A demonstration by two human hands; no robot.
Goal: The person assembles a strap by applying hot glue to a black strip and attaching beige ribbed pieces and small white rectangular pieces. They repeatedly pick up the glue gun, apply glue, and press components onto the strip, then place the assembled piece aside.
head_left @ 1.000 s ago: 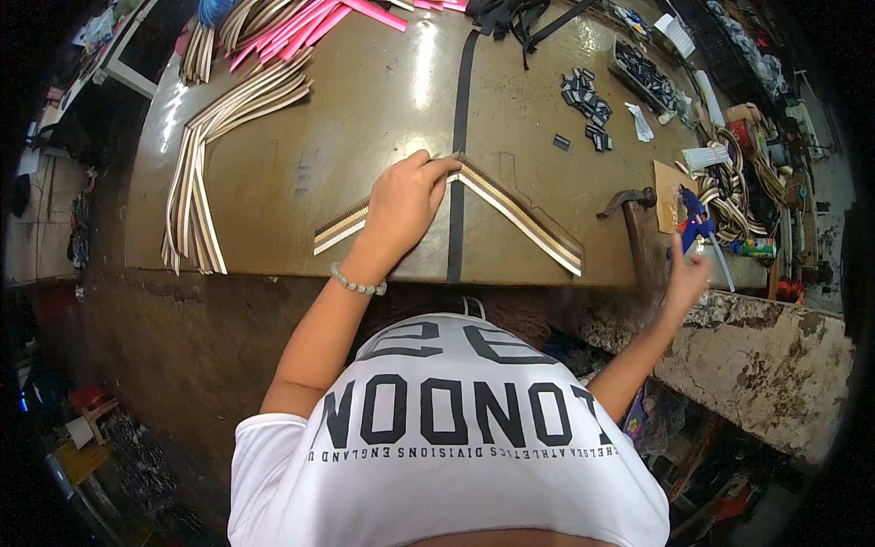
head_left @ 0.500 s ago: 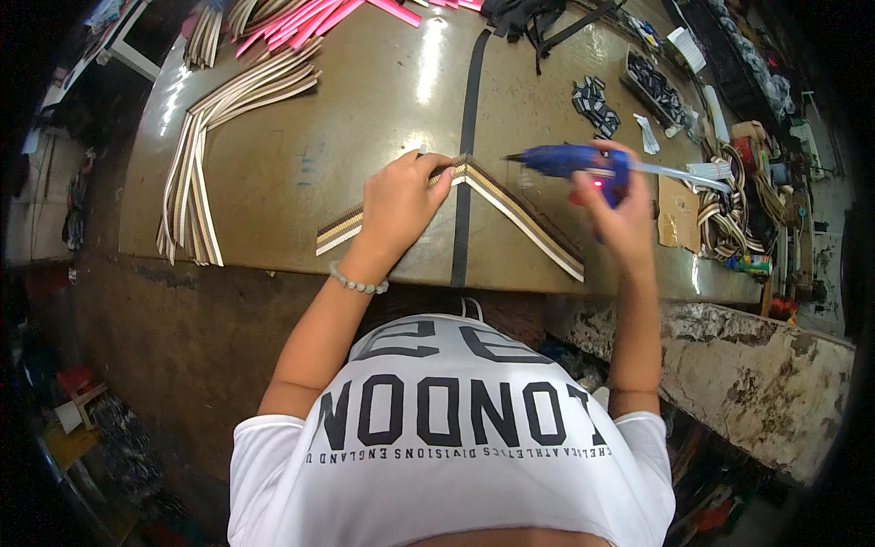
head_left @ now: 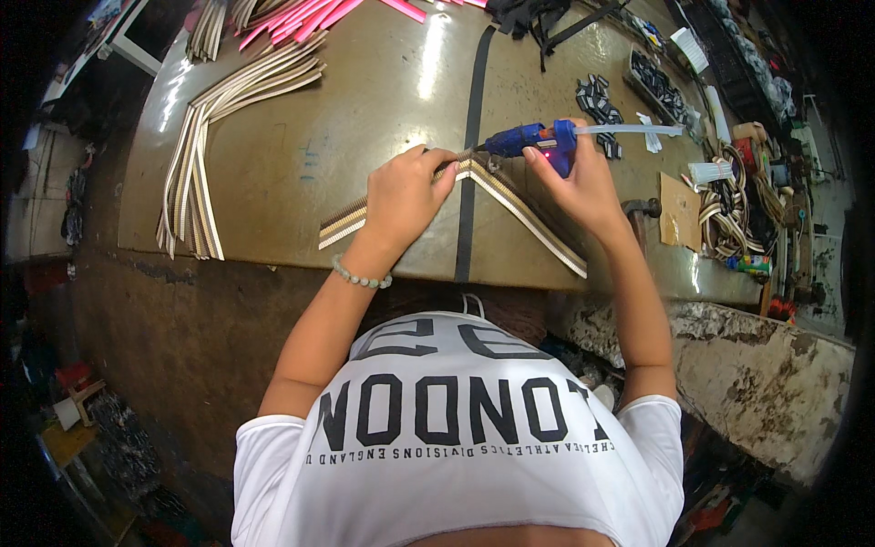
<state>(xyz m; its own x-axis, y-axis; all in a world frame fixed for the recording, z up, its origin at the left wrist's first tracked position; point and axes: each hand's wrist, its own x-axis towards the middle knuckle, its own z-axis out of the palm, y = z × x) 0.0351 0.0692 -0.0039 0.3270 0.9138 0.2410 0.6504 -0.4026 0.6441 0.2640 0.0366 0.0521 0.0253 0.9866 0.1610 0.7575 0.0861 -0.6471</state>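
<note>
A striped strap (head_left: 529, 215) in brown, tan and white lies bent into a peak on the brown table (head_left: 365, 100). My left hand (head_left: 412, 196) pinches it just left of the bend, fingers and thumb closed on it. In my right hand (head_left: 583, 187) is a blue hot glue gun (head_left: 524, 140), with a clear glue stick (head_left: 629, 129) poking out of its back end. The nozzle points left and meets the strap at the bend, or sits just above it; I cannot tell which. A black band (head_left: 468, 228) runs along the table beneath the bend.
Bundled striped straps (head_left: 194, 155) lie at the left, pink strips (head_left: 305, 20) at the far left. Small black pieces (head_left: 597, 100) sit on the right, beside a filled tray (head_left: 658, 84). Cardboard (head_left: 679, 210) and coiled straps (head_left: 725, 223) lie near the right edge. A metal clamp (head_left: 643, 208) stands by my right wrist.
My right hand has brought the glue gun leftward, so its nozzle is now at the strap's bend. My left hand keeps its pinch on the strap, almost unmoved.
</note>
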